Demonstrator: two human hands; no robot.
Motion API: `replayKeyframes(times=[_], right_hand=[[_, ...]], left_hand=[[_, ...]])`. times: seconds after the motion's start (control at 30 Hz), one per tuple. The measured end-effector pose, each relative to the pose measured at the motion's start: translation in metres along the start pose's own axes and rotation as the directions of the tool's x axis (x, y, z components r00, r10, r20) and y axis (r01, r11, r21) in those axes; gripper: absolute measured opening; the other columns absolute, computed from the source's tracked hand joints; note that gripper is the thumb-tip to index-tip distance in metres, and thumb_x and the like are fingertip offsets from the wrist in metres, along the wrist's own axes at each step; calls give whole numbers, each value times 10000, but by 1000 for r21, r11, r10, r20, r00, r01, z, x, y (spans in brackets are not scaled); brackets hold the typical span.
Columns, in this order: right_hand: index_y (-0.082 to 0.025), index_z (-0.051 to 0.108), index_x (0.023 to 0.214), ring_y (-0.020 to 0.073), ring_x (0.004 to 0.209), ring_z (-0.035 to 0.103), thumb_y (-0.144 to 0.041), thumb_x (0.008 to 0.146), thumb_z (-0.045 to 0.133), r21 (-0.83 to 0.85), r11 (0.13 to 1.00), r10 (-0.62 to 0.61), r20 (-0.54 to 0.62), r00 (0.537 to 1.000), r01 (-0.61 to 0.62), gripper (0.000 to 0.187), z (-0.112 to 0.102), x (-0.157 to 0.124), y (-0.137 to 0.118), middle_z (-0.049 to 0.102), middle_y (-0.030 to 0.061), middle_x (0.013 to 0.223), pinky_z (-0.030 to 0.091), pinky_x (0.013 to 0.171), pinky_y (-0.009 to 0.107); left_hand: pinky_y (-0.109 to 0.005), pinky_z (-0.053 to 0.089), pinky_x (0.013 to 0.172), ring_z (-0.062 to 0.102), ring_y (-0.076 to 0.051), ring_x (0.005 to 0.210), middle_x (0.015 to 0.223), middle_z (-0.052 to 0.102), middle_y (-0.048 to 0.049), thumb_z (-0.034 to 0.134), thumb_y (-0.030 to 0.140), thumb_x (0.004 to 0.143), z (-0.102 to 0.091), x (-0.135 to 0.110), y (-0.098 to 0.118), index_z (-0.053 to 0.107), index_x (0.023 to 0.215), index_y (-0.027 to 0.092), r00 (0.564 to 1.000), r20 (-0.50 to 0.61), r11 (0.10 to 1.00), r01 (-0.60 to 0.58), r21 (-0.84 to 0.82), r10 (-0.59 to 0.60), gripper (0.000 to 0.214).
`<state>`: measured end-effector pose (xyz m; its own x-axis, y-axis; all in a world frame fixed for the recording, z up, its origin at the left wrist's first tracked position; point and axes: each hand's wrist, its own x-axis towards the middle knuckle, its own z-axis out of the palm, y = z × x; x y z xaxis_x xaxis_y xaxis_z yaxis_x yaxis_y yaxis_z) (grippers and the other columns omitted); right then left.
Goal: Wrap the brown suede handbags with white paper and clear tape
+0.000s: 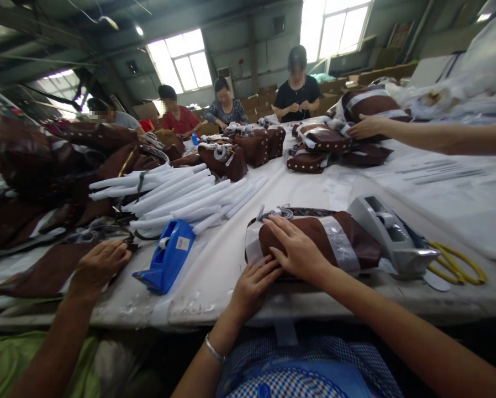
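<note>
Your hands lie flat and spread on the bag (362,246), gripping nothing: the right hand (295,249) presses its top, the left hand (252,287) rests at its near left corner. The bag sits straight before you, close to the near edge of the bench (239,243). I judge that a push toward yourself could slide it off that edge. Uneven pressing could crease the clear wrap at its left end. The grey dispenser (391,235) stands just beside its right end, so a sweep of your forearm could catch on it. The room is a tall workshop with big windows (181,61), with people seated at the far end. The long bench is covered in white and heaped with brown bags (57,160) on the left and farther off. White rolls (181,193) lie mid-bench, and a co-worker's hand (101,262) rests on a brown piece to your left, beyond the blue dispenser (167,257). Yellow loops (459,265) lie far right.
</note>
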<state>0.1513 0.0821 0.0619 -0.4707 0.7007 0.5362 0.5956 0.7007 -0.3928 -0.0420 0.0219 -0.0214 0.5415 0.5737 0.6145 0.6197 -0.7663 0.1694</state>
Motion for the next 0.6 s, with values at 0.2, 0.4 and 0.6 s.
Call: replayKeyframes(times=[0.2, 0.4, 0.6], right_hand=[[-180, 721, 1181, 266, 1251, 597, -33, 782, 539, 144, 988, -84, 200, 976, 55, 463, 32, 64, 23, 671, 103, 1308, 452, 1106, 427], [-228, 763, 1077, 210, 996, 726, -108, 822, 544, 393, 902, 150, 111, 982, -182, 357, 3, 47, 32, 776, 17, 1066, 563, 951, 355], [-241, 760, 1094, 227, 1048, 713, -176, 890, 581, 370, 922, 72, 127, 989, -115, 279, -14, 11, 23, 767, 30, 1095, 562, 988, 382]], left_hand=[[-459, 453, 1113, 482, -206, 1382, 1370, 632, -80, 401, 81, 978, 1, -1, -1, 548, 1379, 220, 1000, 15, 1000, 12, 17, -13, 449], [-476, 362, 1188, 444, -182, 1411, 1373, 632, -75, 411, 89, 977, 2, -1, -3, 526, 1400, 233, 1000, 17, 1000, 0, -11, 0, 461], [-479, 348, 1201, 451, -187, 1405, 1377, 627, -76, 400, 83, 986, 0, 0, -3, 529, 1391, 208, 1000, 9, 999, -14, -30, 14, 443]])
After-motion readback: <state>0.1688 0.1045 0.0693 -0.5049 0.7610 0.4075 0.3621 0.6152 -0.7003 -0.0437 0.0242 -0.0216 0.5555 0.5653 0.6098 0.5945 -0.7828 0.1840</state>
